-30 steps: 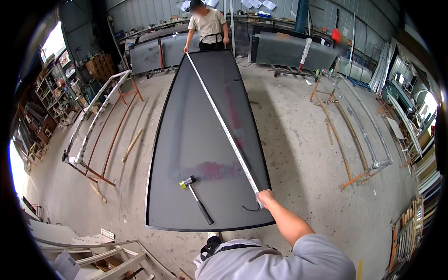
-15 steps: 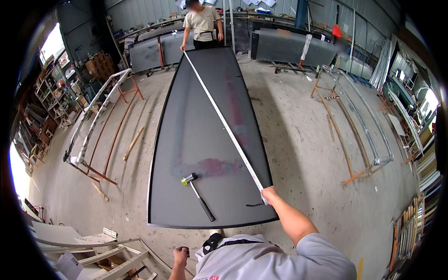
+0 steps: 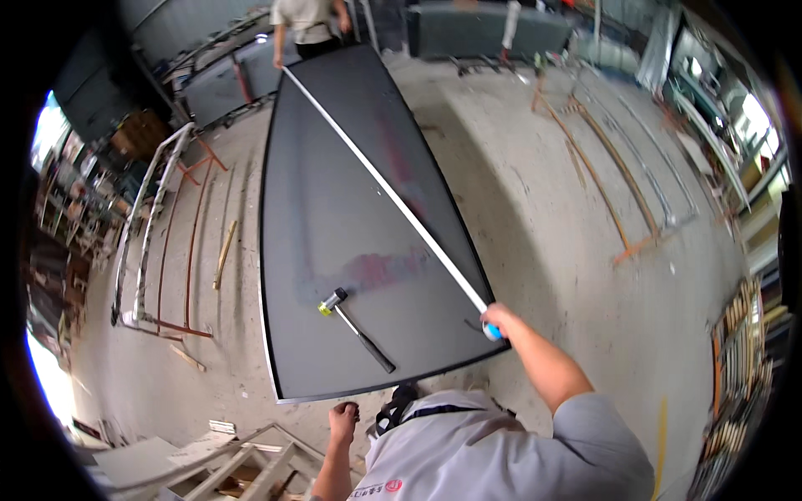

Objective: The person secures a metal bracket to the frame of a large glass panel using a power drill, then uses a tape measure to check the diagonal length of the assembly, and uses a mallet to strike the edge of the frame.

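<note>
My right hand (image 3: 499, 319) grips a tape measure with a blue case (image 3: 492, 332) at the near right corner of a large dark grey door-like panel (image 3: 334, 209). Its long white blade (image 3: 393, 199) runs diagonally over the panel to the far left corner, where a co-worker's hand (image 3: 279, 63) meets its end. Close to my body, just off the near edge, hangs my left hand (image 3: 343, 414), fingers curled, with nothing visible in them. On the panel lies a mallet (image 3: 359, 329) with a black grip and a grey and yellow-green head.
The co-worker (image 3: 311, 21) stands at the far end. Metal frame racks stand left (image 3: 154, 225) and right (image 3: 626, 167) of the panel. A wooden stick (image 3: 224, 255) lies on the left floor. Pale framing pieces (image 3: 230, 468) sit at lower left, stacked strips (image 3: 735, 359) at right.
My view has shifted and tilted. My right hand has turned so the tape's blue case shows. My left hand has come up nearer the panel's near edge. The mallet still lies on the panel.
</note>
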`<state>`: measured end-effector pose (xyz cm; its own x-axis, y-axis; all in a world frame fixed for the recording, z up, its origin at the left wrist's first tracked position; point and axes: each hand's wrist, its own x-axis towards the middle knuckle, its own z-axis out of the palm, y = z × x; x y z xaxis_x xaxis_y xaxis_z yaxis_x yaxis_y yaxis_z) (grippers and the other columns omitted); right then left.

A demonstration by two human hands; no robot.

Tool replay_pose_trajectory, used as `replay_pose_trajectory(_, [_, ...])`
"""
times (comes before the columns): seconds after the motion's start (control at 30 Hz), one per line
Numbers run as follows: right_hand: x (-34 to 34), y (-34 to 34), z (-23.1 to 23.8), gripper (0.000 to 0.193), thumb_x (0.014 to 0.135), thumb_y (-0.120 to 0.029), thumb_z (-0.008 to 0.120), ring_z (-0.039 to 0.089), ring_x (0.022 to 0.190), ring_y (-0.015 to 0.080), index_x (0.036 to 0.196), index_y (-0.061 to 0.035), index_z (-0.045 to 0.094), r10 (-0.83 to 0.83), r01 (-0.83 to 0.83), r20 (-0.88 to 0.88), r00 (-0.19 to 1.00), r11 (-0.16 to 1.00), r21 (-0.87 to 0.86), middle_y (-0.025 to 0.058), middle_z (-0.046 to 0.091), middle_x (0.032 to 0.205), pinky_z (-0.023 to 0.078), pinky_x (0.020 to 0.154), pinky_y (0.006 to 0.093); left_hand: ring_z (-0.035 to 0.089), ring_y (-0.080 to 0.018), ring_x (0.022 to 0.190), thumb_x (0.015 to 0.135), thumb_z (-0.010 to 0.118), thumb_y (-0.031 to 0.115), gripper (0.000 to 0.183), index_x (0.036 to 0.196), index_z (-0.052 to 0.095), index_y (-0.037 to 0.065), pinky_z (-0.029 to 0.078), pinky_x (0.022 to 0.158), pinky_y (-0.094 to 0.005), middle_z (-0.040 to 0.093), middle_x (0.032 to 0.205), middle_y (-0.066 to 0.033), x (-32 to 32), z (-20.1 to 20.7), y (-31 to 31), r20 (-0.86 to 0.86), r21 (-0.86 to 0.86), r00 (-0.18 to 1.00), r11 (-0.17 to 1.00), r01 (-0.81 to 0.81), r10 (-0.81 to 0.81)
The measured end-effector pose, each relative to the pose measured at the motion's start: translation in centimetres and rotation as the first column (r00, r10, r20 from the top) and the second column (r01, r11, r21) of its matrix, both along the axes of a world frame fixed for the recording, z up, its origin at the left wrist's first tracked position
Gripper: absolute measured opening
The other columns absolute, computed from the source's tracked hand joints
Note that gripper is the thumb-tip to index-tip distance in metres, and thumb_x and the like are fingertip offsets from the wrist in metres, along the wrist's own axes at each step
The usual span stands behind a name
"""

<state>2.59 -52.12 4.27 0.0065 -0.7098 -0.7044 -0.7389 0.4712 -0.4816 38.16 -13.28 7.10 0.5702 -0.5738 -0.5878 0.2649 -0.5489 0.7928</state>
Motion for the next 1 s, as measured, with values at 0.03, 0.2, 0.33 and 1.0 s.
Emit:
replay_pose_trajectory(0.03, [-1.4, -0.2, -0.5, 0.035, 0.073, -0.009, 0.075, 0.067, 0.089, 0.0274, 0.106, 0.0025, 0.071, -0.035, 0.037, 0.056, 0.998, 0.999, -0.024, 0.0173, 0.071, 0.1, 0.053, 0.073, 0.0414, 0.053, -0.0127, 0.058, 0.087, 0.052, 0.009, 0.02, 0.083, 0.066, -0.005, 0.045, 0.054, -0.0274, 0.058, 0.067, -0.0047, -0.1, 0.3, -1.4, -0.013, -0.018, 0.999, 0.999, 0.034, -0.034])
replay_pose_trajectory(0.2, [-1.5, 1.7, 7.4, 0.025, 0.085, -0.025, 0.066, 0.065, 0.066, 0.0274, 0.084, -0.002, 0.075, 0.325, -0.346, -0.128, 0.937, 0.915, -0.207, 0.0188, 0.07, 0.081, 0.052, 0.066, 0.041, 0.051, -0.0116, 0.058, 0.091, 0.052, 0.009, 0.019, 0.08, 0.064, -0.001, 0.044, 0.055, -0.0272, 0.057, 0.067, -0.0031, 0.0, 2.7, -3.5, -0.049, -0.08, 0.988, 0.986, 0.145, -0.15])
replay_pose_trajectory(0.33, [-8.6, 5.8, 14.6, 0.03, 0.09, -0.034, 0.06, 0.067, 0.085, 0.0358, 0.091, -0.0078, 0.075, 0.154, -0.179, -0.138, 0.978, 0.964, -0.197, 0.0169, 0.07, 0.089, 0.053, 0.08, 0.0444, 0.058, -0.0138, 0.062, 0.092, 0.058, 0.019, 0.025, 0.092, 0.067, -0.004, 0.05, 0.06, -0.0281, 0.063, 0.074, -0.0062, -2.1, 1.6, -5.0, -0.177, -0.017, 0.925, 0.94, 0.34, -0.337])
replay_pose_trajectory(1.0, [-11.6, 13.1, 3.3, 0.027, 0.092, -0.027, 0.061, 0.06, 0.062, 0.0275, 0.087, -0.0036, 0.073, -0.084, 0.065, -0.055, 0.995, 0.956, -0.287, 0.0117, 0.062, 0.063, 0.048, 0.063, 0.0404, 0.058, -0.0206, 0.089, 0.092, 0.064, 0.019, 0.03, 0.112, 0.062, -0.004, 0.048, 0.078, -0.0304, 0.064, 0.098, -0.0136, -12.0, -1.7, -11.9, -0.814, 0.091, 0.58, 0.987, 0.136, -0.005])
